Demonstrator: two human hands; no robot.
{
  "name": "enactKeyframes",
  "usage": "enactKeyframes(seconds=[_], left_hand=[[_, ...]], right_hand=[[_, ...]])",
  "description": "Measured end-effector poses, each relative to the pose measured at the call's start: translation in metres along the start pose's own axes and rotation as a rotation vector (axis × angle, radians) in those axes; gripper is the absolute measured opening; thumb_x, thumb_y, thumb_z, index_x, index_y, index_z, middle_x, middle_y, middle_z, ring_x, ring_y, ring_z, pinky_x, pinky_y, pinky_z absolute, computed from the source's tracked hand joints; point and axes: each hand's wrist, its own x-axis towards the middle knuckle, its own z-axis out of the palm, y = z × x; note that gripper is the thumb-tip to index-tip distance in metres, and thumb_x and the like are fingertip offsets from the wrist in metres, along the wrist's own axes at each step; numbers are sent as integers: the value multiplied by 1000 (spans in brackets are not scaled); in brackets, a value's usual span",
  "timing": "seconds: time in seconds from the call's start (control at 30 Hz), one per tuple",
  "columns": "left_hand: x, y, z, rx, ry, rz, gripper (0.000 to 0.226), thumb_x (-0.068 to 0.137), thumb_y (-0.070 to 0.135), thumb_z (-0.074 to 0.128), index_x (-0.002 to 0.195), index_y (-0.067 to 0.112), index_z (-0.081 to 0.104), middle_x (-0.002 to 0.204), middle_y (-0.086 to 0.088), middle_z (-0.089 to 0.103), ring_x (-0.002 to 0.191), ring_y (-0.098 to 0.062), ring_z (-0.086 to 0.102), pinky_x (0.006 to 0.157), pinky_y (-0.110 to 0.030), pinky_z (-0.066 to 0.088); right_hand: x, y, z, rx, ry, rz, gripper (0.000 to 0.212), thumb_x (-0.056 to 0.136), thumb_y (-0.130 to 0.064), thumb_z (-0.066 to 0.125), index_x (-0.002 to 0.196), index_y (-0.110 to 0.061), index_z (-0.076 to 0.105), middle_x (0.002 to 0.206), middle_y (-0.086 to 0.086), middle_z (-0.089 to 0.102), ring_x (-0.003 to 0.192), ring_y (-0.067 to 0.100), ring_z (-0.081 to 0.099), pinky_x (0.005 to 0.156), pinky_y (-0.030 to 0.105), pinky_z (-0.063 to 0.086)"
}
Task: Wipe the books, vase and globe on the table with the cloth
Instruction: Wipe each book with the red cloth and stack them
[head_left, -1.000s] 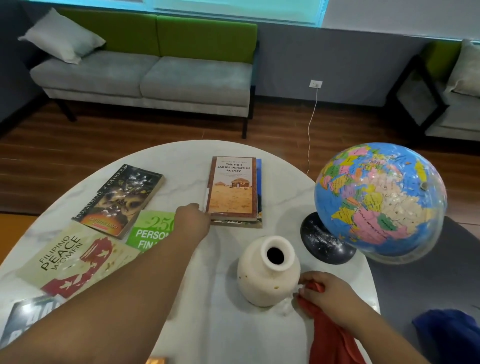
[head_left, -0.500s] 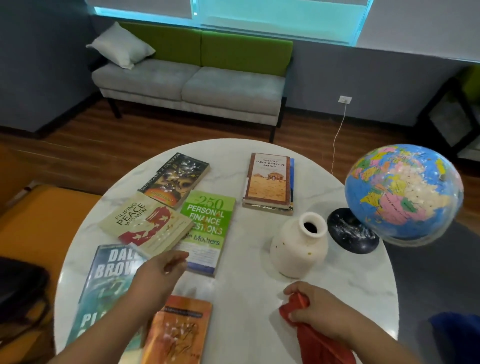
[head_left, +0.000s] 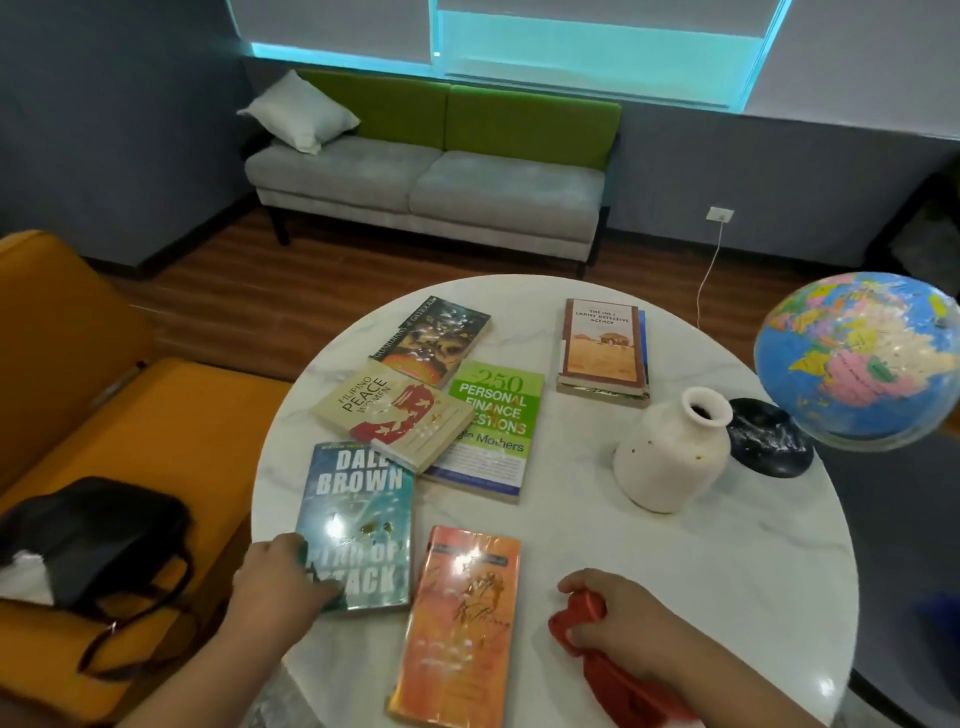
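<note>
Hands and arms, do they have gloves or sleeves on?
No. The left hand and right hand wear no gloves, and I see no rings or watch. The forearms are uncovered too; no sleeve shows in this view.

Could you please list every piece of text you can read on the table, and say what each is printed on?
"THE NO 1 LADIES DETECTIVE AGENCY": tan book.
"FILIPINO PEACE WOMEN": beige book.
"250 PERSONAL FINANCE": green book; the lines below are partly covered.
"DALE BROWN", "PLAN OF ATTACK": blue book, letters partly covered.
"GUARDIANS of GA'HOOLE": dark book.
Orange book and globe: print too blurred or small to read.
</note>
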Motion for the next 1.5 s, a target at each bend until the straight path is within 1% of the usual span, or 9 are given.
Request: enactKeyframes(seconds=[0.13, 0.33, 0.47, 0.57, 0.7, 0.87, 1.17, 1.27, 1.5], left_hand=[[3, -6, -1, -119, -83, -115, 72, 66, 34, 86, 117, 2, 46, 96, -9, 59, 74, -19, 52, 48, -24, 37], [12, -5, -8, -211, -261, -227, 44, 65, 33, 87, 79, 9, 54, 94, -9, 63, 90, -24, 62, 84, -35, 55], [3, -11, -4, -591, -303, -231, 35, 72, 13, 82, 89, 3, 53, 93, -16, 63, 79, -28, 61, 62, -34, 52], [-4, -21, -10, -851, -413, -195, 28, 86, 6, 68, 108, 2, 51, 97, -20, 69, 84, -37, 69, 74, -44, 58], [-13, -34, -49, -965, -481, -152, 21, 92, 3, 55, 113, 0, 52, 92, -25, 72, 88, -41, 69, 69, -43, 60], [-32, -52, -95, -1049, -613, -106, 33, 82, 6, 59, 115, 5, 55, 102, -31, 67, 79, -37, 69, 51, -34, 60], [-55, 11, -67, -900, -974, 163, 70, 62, 21, 82, 125, 15, 52, 113, -27, 65, 91, -39, 66, 65, -32, 61], [-66, 49, -25, -788, -1072, 223, 57, 77, 18, 78, 127, 15, 49, 111, -22, 68, 87, -32, 68, 64, -29, 60], [-100, 105, 68, -411, -882, 438, 51, 89, 19, 63, 135, 20, 40, 121, -2, 64, 99, -23, 66, 82, -30, 54]], right_hand=[[-10, -6, 13, 14, 48, 5, 51, 75, -21, 72, 122, -33, 56, 120, -5, 54, 106, 11, 54, 83, 16, 41], [-21, -12, 26, 36, 82, 20, 50, 76, -19, 72, 122, -33, 56, 120, -4, 53, 105, 11, 54, 82, 17, 40], [-28, -16, 28, 41, 89, 25, 50, 75, -20, 73, 121, -33, 57, 119, -3, 55, 105, 11, 55, 86, 18, 41], [-33, -13, 22, 48, 98, 35, 48, 75, -22, 74, 118, -36, 57, 118, -4, 55, 103, 10, 55, 82, 16, 41], [-39, -7, 14, 129, 134, 43, 43, 77, -19, 73, 113, -36, 58, 114, -6, 57, 94, 7, 59, 69, 11, 43], [-47, 1, 4, 220, 174, 55, 39, 79, -17, 71, 111, -37, 60, 109, -4, 61, 90, 13, 64, 82, 26, 52], [-67, 18, -34, 471, 493, 84, 37, 81, -17, 72, 112, -34, 61, 106, 1, 60, 86, 21, 64, 78, 33, 53], [-77, 30, -56, 540, 729, 144, 39, 79, -21, 75, 110, -34, 56, 103, 4, 57, 85, 27, 63, 81, 43, 54], [-94, 46, -80, 565, 912, 226, 39, 80, -29, 74, 107, -35, 48, 107, 4, 53, 90, 31, 59, 82, 51, 54]])
